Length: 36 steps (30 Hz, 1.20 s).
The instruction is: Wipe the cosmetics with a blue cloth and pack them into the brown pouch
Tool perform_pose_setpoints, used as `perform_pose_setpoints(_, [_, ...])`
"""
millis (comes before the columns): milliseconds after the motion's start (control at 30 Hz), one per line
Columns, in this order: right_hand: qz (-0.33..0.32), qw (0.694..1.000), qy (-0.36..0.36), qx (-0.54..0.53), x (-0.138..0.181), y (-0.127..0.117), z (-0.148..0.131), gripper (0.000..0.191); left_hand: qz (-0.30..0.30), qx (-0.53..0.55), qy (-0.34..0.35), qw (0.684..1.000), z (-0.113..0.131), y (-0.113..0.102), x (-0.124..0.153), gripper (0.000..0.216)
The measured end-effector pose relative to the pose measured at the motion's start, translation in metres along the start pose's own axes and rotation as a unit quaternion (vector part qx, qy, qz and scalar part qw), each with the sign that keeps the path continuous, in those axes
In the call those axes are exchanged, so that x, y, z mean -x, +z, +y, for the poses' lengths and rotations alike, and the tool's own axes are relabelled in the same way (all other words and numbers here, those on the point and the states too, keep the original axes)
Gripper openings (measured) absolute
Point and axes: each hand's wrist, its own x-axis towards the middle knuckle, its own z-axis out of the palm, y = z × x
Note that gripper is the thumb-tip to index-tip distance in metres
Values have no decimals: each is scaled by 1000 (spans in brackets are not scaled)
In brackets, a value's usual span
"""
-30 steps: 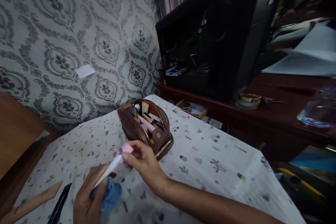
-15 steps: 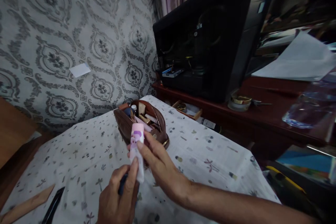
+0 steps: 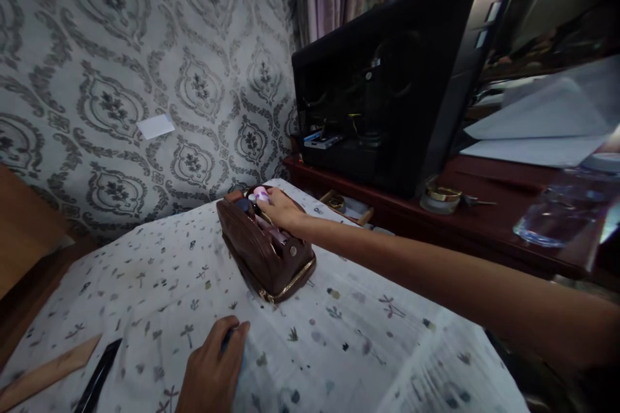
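Observation:
A brown toiletry bag (image 3: pixel 254 245) stands unzipped on the patterned cloth, with several cosmetics packed inside. My right hand (image 3: pixel 281 211) reaches into its far end, fingers closed around a small pink-and-white tube (image 3: pixel 262 194) with purple print. The tube's lower part is hidden by the bag and my fingers. Nearer to me, my left hand (image 3: pixel 213 361) rests low over the cloth with its fingers curled. A dark blue bit shows between thumb and fingers, too little of it to name.
A light brown flat strip (image 3: pixel 53 371) and a black strip (image 3: pixel 99 374) lie at the left front of the cloth (image 3: pixel 159 284). To the right, a dark red desk (image 3: pixel 484 206) carries a black computer case (image 3: pixel 368 97), a glass jar (image 3: pixel 440 199) and papers (image 3: pixel 537 126).
My right hand has carried the pink tube forward, away from my left hand, into the open bag. My left hand has let go of the tube and stays near the front.

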Motion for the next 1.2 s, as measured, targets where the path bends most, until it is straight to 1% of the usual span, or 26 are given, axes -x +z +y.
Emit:
perform_pose_setpoints(200, [-23, 993, -8, 112, -12, 19, 2, 48, -15, 27, 14, 999, 0, 0, 5, 30])
perform_pose_setpoints(333, [-55, 984, -18, 167, -12, 25, 4, 52, -41, 40, 8, 998, -1, 4, 12, 30])
perform_pose_setpoints(433, [-73, 975, -37, 205, -12, 24, 6, 55, -82, 54, -21, 995, -1, 7, 19, 30])
perform_pose_setpoints(533, [-79, 964, -66, 244, -10, 22, 6, 47, -113, 70, -49, 990, 0, 8, 23, 30])
perform_pose_setpoints(600, [-78, 958, -79, 265, -9, 22, 6, 42, -110, 79, -54, 989, 0, 8, 23, 29])
perform_pose_setpoints(667, [-72, 953, -86, 280, -10, 24, 5, 38, -95, 86, -52, 990, 0, 8, 21, 29])
perform_pose_setpoints(800, [-57, 949, -86, 297, -18, 29, 6, 39, -73, 96, -42, 992, -1, 9, 19, 28])
perform_pose_setpoints(867, [-55, 947, -86, 305, -22, 30, 7, 40, -78, 102, -43, 991, -1, 9, 19, 27])
perform_pose_setpoints(1000, [-60, 940, -108, 319, -22, 26, 6, 38, -88, 94, -73, 989, 2, 5, 16, 27])
perform_pose_setpoints(1067, [-65, 935, -126, 324, -18, 22, 2, 33, -120, 87, -74, 986, 4, -1, 11, 26])
perform_pose_setpoints(1200, [-79, 923, -171, 334, -13, 14, 0, 34, -227, 71, -70, 969, 0, -14, 4, 20])
